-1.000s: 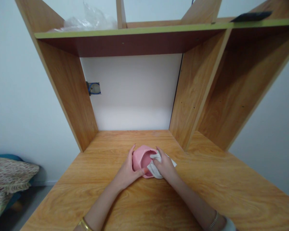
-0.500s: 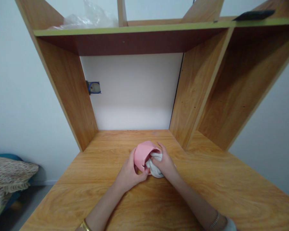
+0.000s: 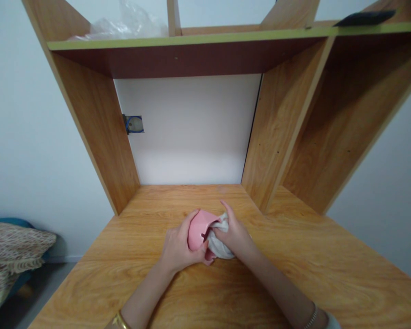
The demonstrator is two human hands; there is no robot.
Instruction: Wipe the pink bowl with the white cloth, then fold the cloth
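My left hand point(image 3: 178, 247) is wrapped round a hollow pink container point(image 3: 197, 230), thumb at its near side. The container is tilted with its mouth to the right, and a small notch shows in its rim. A crumpled white cloth point(image 3: 219, 247) is gripped in my right hand point(image 3: 237, 238) and pressed against the container's mouth, part of it inside the rim. My right index finger points upward, away from the cloth. The inside of the container is mostly hidden by the cloth. Both hands are just above the wooden desktop point(image 3: 130, 274).
A shelf point(image 3: 178, 41) crosses above the desk, with a clear plastic bag point(image 3: 126, 25) and a dark flat object point(image 3: 366, 18) on it. Wooden uprights point(image 3: 277, 132) stand behind. An open socket box point(image 3: 134, 124) is in the back wall. A fringed woven cover point(image 3: 17, 242) lies at left.
The pink container has been turned and shifted slightly left and nearer in my left hand, bringing the notch into clearer view. My right hand and the cloth have moved against its rim.
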